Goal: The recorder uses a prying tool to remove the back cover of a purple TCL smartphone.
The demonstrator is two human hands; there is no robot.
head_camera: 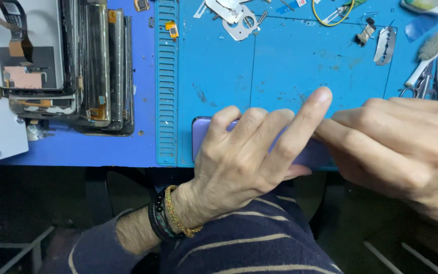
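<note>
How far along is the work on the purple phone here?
Done: nothing on the phone shows as finished; only spare screens stacked at the far left and loose metal parts on the blue mat. In hand: the left hand presses the purple phone flat at the mat's near edge, the right hand working along its top edge. Left: the phone looks closed, though hands hide most of it.

The left hand [247, 152] lies palm down, knuckles up, its fingers curled and pressed together while the index finger stretches out straight, up and to the right. Its wrist, ringed with bead bracelets, comes up from the lower left out of a dark striped sleeve. The right hand [401, 147] enters from the right edge, back up, fingers extended leftward and close together, their tips meeting the left index finger; the two hands touch there.
</note>
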